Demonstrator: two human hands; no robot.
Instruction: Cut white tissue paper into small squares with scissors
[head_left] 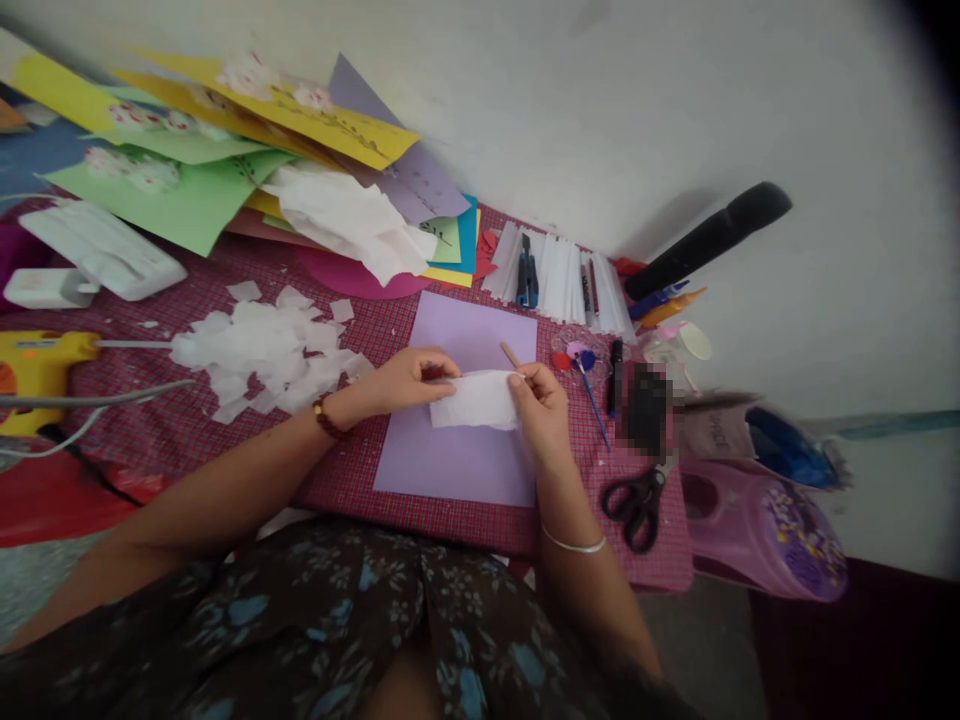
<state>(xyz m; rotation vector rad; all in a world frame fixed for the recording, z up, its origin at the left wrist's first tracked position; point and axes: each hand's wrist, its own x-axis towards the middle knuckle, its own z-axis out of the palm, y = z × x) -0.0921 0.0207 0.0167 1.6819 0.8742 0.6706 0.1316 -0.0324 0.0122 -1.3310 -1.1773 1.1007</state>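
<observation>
Between my two hands is a folded strip of thin white tissue paper, above a sheet of purple paper. My left hand pinches the tissue's left end between thumb and fingers. At the other end, my right hand grips the tissue. A thin brown stick pokes out above the right fingers; whether they hold it too is hard to tell. Left of my left hand lies a loose heap of small white tissue squares.
A yellow glue gun and white power strip lie left. Coloured sheets with tissue flowers are stacked at the back. To the right are black-handled scissors, a blue brush, a cutter and white glue sticks.
</observation>
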